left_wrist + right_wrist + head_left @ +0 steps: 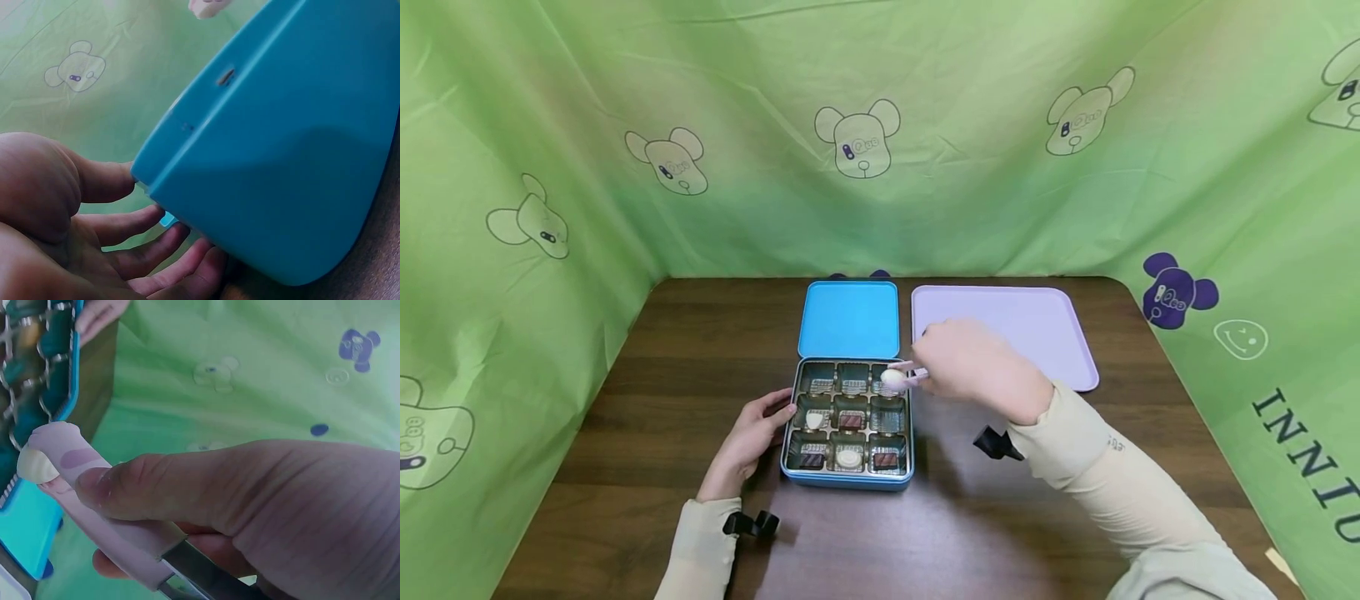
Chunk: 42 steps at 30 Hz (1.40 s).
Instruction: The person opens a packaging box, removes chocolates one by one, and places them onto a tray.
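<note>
Right hand (977,367): one, clamped on a pair of pinkish tongs (119,540), their tips closed on a white piece (34,465)

Left hand (752,433): one, apart from the right, fingers extended against the side of the blue box (850,481), thumb at its rim; touching, not wrapped round

White piece: in the tong tips, over the far right compartment (877,388); whether it touches the bottom there, cannot tell

Step in hand, by judgement: tong work at that compartment with the box steadied; setting in or lifting out, not settled by these views

Next move, by judgement: for setting in, a square lowering between the dividers, then easing the tongs apart; for lifting out, a firm pinch and a straight rise past the rim

Box contents, middle row: pale chunk (814,419) at left, reddish block (851,420) at centre; near row: dark block (812,461), white disc (849,457), red-brown block (884,460)

Outlying: blue lid (849,319), opened out behind the box; lavender tray (1026,321), to the right of the lid; wooden table (700,358), under all
</note>
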{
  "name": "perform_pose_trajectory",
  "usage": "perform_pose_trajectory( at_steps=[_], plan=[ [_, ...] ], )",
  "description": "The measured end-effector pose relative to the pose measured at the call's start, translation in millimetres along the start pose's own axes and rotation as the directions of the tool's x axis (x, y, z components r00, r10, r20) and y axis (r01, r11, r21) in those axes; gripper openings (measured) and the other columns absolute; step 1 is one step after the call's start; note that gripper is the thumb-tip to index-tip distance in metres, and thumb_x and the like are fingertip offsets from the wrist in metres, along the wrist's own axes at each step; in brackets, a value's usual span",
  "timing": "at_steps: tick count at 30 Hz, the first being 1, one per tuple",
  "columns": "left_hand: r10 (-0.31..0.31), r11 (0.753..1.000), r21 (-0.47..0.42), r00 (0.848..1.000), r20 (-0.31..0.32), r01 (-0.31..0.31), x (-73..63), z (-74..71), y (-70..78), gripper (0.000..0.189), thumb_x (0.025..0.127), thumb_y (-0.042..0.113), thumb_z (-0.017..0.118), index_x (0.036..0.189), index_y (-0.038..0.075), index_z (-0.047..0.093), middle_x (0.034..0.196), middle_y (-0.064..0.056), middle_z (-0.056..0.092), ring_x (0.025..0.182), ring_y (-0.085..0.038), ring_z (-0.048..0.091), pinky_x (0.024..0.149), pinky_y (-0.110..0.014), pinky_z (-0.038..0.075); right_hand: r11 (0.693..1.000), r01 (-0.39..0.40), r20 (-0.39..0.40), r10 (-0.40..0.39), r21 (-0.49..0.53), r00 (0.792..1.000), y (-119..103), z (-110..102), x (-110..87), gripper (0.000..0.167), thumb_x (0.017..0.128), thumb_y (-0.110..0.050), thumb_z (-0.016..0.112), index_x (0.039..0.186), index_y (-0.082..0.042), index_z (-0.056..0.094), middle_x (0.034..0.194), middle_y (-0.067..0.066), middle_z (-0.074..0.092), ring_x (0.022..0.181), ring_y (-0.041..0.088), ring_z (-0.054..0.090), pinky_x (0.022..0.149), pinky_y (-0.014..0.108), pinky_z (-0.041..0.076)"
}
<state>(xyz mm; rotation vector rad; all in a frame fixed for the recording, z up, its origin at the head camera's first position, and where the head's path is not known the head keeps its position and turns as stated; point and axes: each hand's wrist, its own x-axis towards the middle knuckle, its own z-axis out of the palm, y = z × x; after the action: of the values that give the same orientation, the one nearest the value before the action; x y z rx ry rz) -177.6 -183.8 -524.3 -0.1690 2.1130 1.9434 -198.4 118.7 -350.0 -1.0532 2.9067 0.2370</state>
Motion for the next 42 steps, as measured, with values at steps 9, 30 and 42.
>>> perform_pose_trajectory(
  at_steps=[9, 30, 42],
  plan=[
    [-0.008, 1.0, -0.007, 1.0, -0.006, 0.008, -0.1, 0.0, -2.3, 0.044, 0.104, 0.007, 0.052, 0.146, -0.004, 0.046, 0.133, -0.026, 0.057, 0.094, -0.017, 0.064, 0.074, -0.029, 0.054, 0.996, -0.079, -0.036, 0.081, 0.05, 0.996, 30.0, -3.5, -3.1, 0.017, 0.082, -0.023, 0.078, 0.073, -0.016, 0.066, 0.065, -0.002, 0.055, 0.059, 0.019, 0.049, 0.057, 0.04, 0.045],
    [-0.004, 1.0, -0.004, 1.0, -0.012, 0.004, -1.9, 1.5, -0.5, 0.044, 0.104, 0.007, 0.052, 0.147, -0.004, 0.045, 0.134, -0.026, 0.057, 0.097, -0.019, 0.064, 0.074, -0.029, 0.054, 0.952, -0.275, 0.08, 0.266, 0.133, 0.961, 85.1, 26.5, -0.7, 0.031, 0.09, -0.034, 0.074, 0.066, -0.018, 0.064, 0.065, -0.001, 0.057, 0.062, 0.02, 0.049, 0.06, 0.044, 0.045],
    [-0.009, 1.0, 0.013, 1.0, -0.009, 0.009, -3.6, 0.5, 2.4, 0.045, 0.105, 0.008, 0.053, 0.147, -0.004, 0.045, 0.135, -0.026, 0.055, 0.101, -0.023, 0.063, 0.077, -0.031, 0.054, 0.947, -0.303, 0.157, 0.285, 0.104, 0.946, 98.9, 54.9, 0.6, 0.029, 0.089, -0.037, 0.075, 0.069, -0.018, 0.066, 0.068, 0.001, 0.06, 0.063, 0.022, 0.054, 0.057, 0.05, 0.049]
  ],
)
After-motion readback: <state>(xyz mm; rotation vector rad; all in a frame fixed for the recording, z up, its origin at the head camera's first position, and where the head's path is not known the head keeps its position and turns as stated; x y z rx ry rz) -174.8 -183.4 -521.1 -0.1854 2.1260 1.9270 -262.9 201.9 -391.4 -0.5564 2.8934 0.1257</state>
